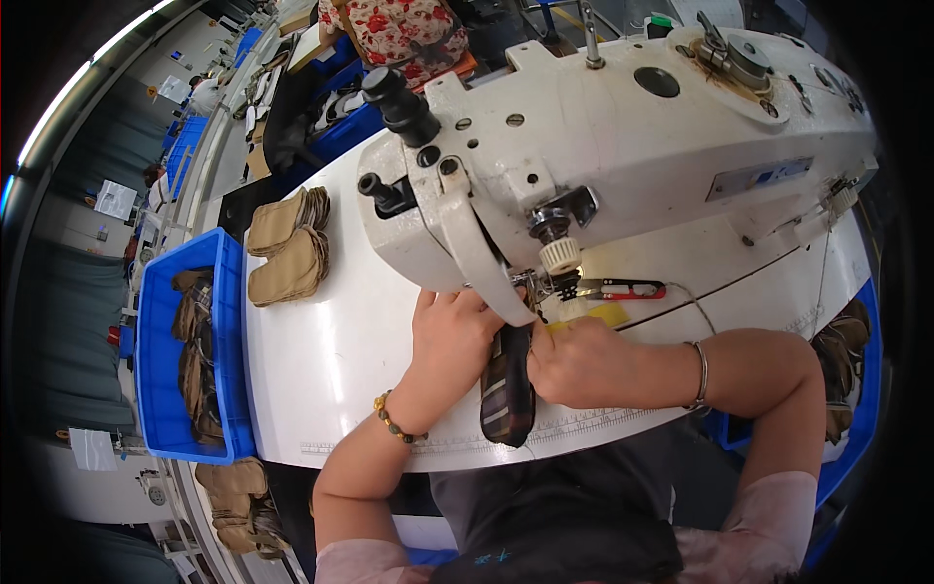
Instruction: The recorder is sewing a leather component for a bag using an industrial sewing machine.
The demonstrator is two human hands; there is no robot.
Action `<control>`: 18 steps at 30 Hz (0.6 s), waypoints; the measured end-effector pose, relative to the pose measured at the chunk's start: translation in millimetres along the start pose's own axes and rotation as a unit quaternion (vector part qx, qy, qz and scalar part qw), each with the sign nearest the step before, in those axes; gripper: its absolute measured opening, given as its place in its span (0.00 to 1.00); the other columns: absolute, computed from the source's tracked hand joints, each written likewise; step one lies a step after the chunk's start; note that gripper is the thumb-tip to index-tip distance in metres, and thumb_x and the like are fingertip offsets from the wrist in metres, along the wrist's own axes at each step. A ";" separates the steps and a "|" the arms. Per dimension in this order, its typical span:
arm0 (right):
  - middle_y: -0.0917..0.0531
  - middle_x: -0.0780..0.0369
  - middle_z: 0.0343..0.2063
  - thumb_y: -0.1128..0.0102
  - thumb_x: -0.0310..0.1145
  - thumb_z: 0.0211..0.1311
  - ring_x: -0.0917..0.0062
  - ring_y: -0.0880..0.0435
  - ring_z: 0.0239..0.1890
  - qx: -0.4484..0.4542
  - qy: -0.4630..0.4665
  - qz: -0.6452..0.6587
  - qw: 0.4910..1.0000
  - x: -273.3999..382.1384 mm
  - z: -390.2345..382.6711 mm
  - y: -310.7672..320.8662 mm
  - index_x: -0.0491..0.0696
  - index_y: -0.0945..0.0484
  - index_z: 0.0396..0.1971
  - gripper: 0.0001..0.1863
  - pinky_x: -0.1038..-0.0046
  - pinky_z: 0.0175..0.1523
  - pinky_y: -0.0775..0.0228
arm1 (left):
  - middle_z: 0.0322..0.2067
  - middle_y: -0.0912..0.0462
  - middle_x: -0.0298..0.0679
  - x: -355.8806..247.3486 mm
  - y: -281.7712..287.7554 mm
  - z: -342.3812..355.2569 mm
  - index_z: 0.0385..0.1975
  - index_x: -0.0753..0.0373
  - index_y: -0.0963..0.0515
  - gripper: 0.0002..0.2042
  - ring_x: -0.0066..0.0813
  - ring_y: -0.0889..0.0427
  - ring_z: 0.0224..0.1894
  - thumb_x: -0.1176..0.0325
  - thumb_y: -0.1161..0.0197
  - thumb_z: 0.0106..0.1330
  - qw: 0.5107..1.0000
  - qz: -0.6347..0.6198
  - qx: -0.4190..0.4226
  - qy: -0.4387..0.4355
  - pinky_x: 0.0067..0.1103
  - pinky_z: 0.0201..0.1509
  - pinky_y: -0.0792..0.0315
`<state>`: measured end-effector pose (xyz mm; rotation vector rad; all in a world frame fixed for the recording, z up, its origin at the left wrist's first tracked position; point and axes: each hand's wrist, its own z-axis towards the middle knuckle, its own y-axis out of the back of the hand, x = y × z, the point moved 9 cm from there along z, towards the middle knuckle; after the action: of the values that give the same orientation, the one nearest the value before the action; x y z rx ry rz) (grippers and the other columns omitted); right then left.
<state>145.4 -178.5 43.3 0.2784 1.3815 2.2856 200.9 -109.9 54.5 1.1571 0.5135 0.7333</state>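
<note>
One white, curve-edged worktop carries a bulky off-white metal sewing machine. Beside its left edge stands a deep blue plastic bin holding brown and plaid cloth pieces. Two stacks of flat tan pieces lie nearby. The left hand and right hand flank a narrow dark plaid fabric piece below the machine's head; fingertips partly hidden, I cannot tell whether either grip is clamped. Red-and-black thread snips lie just beyond the right hand.

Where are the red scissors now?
In the head view, the red scissors are right of centre on the white table, just beyond the right hand, beside the sewing machine.
</note>
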 end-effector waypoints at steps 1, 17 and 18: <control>0.22 0.54 0.16 0.39 0.33 0.37 0.75 0.23 0.14 0.008 -0.007 0.004 1.000 -1.8 1.1 -1.7 0.40 0.20 0.16 0.10 0.73 0.16 0.33 | 0.37 0.18 0.32 3.5 -2.1 1.3 0.40 0.49 0.13 0.14 0.31 0.20 0.41 0.70 0.38 0.54 1.000 -0.002 0.005 0.001 0.29 0.51 0.31; 0.15 0.39 0.32 0.42 0.33 0.45 0.78 0.20 0.16 0.024 0.047 -0.092 0.994 26.4 -6.4 4.8 0.39 0.21 0.19 0.11 0.80 0.20 0.32 | 0.61 0.25 0.43 -28.7 5.5 -28.4 0.56 0.69 0.25 0.32 0.47 0.22 0.58 0.68 0.33 0.46 0.980 -0.086 0.179 -0.032 0.30 0.52 0.21; 0.15 0.39 0.32 0.42 0.33 0.45 0.78 0.20 0.16 0.025 0.047 -0.092 0.994 26.9 -6.4 5.3 0.39 0.21 0.19 0.11 0.80 0.20 0.32 | 0.61 0.25 0.42 -31.7 8.3 -26.7 0.55 0.68 0.24 0.30 0.44 0.20 0.55 0.69 0.33 0.47 0.985 -0.065 0.147 -0.061 0.28 0.50 0.20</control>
<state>117.8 -172.8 43.3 0.0571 1.4472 2.1395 159.0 -114.9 53.3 1.4196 0.6014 0.4797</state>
